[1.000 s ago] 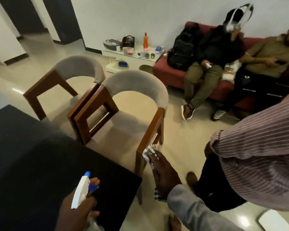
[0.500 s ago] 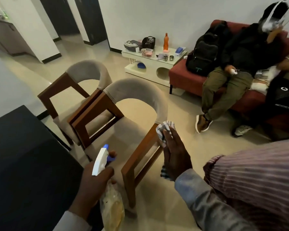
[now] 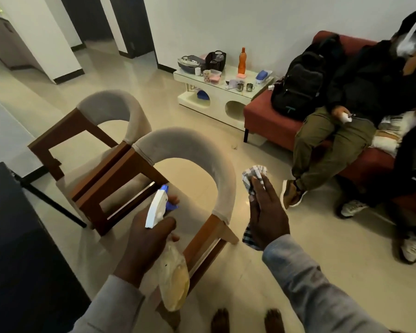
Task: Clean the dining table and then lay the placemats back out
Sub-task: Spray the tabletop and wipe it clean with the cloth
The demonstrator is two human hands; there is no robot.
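Note:
My left hand grips a spray bottle with a white head, blue nozzle and yellowish liquid, held over the nearer chair. My right hand holds a checked cloth bunched in its fingers, with a tail of it hanging below the palm. The black dining table fills the lower left, its corner just left of my left arm. No placemats are in view.
Two wood-framed chairs with grey padded backs, the nearer chair and the farther chair, stand beside the table. A low white side table holds bottles and cups. People sit on a red sofa at right with a black backpack.
The view has swung away from the table toward the chairs and floor. Both hands rose and moved apart, still holding bottle and cloth. The person in the striped shirt has left the frame.

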